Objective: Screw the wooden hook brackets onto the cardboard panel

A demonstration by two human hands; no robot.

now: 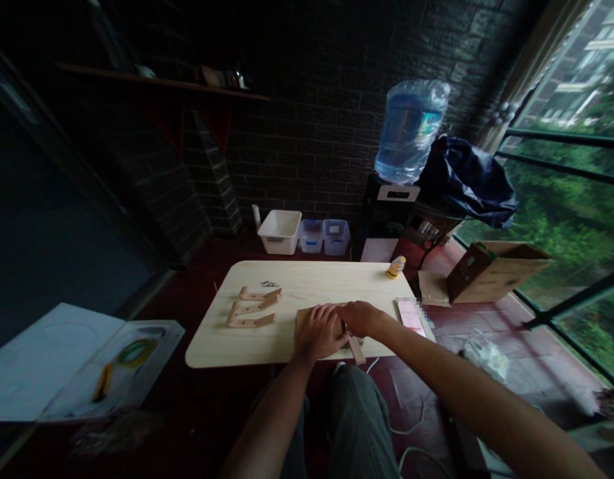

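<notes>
On the near part of the pale wooden table [217,346], a flat wooden board [301,324] lies under my left hand [322,331], whose fingers rest bent over the board and a wooden piece. My right hand [357,318] is closed right beside it, above the same piece; what it grips is too small to make out. A wooden strip [356,350] sticks out past the table's front edge below my hands. Several curved wooden parts [254,313] with holes stand at the table's left, and small dark screws [270,284] lie behind them.
A yellow-capped bottle [396,267] and a pink sheet [411,316] are at the table's right. Behind stand plastic bins [280,233] and a water dispenser [389,213]. An open cardboard box [491,273] sits at the right, an open white case [152,332] at the left.
</notes>
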